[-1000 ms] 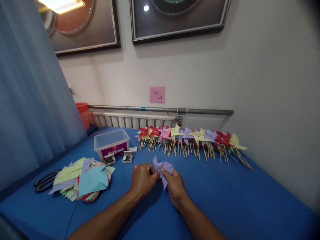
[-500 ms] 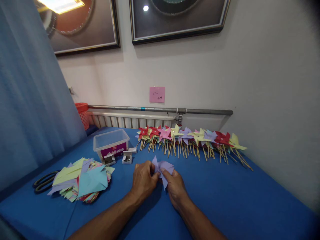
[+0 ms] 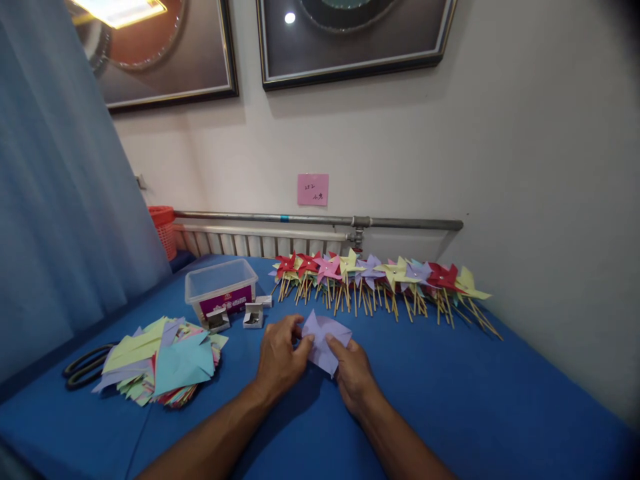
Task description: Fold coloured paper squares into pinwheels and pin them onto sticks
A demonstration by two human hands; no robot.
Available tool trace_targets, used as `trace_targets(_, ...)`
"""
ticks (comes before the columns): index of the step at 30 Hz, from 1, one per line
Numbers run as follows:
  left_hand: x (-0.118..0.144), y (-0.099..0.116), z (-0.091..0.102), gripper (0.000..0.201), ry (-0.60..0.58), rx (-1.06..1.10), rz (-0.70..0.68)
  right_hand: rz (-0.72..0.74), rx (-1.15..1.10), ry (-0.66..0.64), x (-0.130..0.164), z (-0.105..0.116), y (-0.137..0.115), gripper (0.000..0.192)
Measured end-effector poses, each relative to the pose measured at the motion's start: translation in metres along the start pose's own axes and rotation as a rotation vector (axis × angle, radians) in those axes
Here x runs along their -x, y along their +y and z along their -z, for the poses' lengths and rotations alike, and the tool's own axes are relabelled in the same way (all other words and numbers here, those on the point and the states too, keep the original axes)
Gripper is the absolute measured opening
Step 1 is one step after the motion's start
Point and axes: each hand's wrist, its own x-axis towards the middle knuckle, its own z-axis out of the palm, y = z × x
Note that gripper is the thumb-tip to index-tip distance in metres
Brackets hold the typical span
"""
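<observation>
A square of purple paper (image 3: 327,341), its corners slit, is held above the blue table. My right hand (image 3: 354,373) pinches it at the right edge, thumb on top. At its left edge is my left hand (image 3: 281,352), thumb and forefinger apart, the thumb tip beside or touching the paper; its other fingers are partly hidden. Further left lies a pile of cut coloured paper (image 3: 185,363), with a light blue sheet on top.
Paper pinwheels on sticks (image 3: 370,270) lie in a row along the back. A clear plastic tub (image 3: 223,275) stands at the back left, with small open boxes (image 3: 253,317) before it. Scissors (image 3: 85,367) lie partly under the paper pile. A blue curtain (image 3: 70,167) hangs at left.
The purple paper, gathered into a pinwheel shape before, has opened out flatter. My left fingers have come apart and drawn slightly left; my right hand still grips the paper.
</observation>
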Motion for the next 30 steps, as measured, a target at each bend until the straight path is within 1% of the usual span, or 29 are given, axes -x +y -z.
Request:
trace_targets(5, -0.008, -0.005, 0.006, 0.021, 0.037, 0.102, -0.029, -0.007, -0.001, -0.004, 0.003, -0.001, -0.003, 0.029)
trace_targets(8, -0.011, -0.009, 0.006, 0.023, 0.041, 0.129, -0.071, -0.011, 0.057, 0.006, 0.003, -0.001, 0.001, 0.03)
trace_targets(14, -0.012, -0.014, 0.002, 0.017, 0.084, 0.118, -0.143, 0.005, 0.161, 0.007, 0.0, -0.001, 0.007, 0.031)
trace_targets(17, -0.01, -0.012, 0.0, 0.018, 0.065, 0.101, -0.145, -0.006, 0.175, 0.029, -0.002, -0.001, 0.008, 0.033)
trace_targets(20, -0.006, -0.008, -0.002, 0.019, 0.026, 0.061, -0.148, -0.01, 0.137, 0.038, -0.002, -0.002, 0.009, 0.032)
trace_targets(24, -0.001, 0.0, -0.006, 0.023, 0.005, 0.014, -0.175, -0.013, 0.015, -0.033, 0.003, -0.007, 0.007, 0.035)
trace_targets(30, 0.0, 0.003, -0.008, 0.023, 0.02, -0.063, -0.208, -0.025, -0.075, -0.126, 0.013, -0.014, -0.005, 0.038)
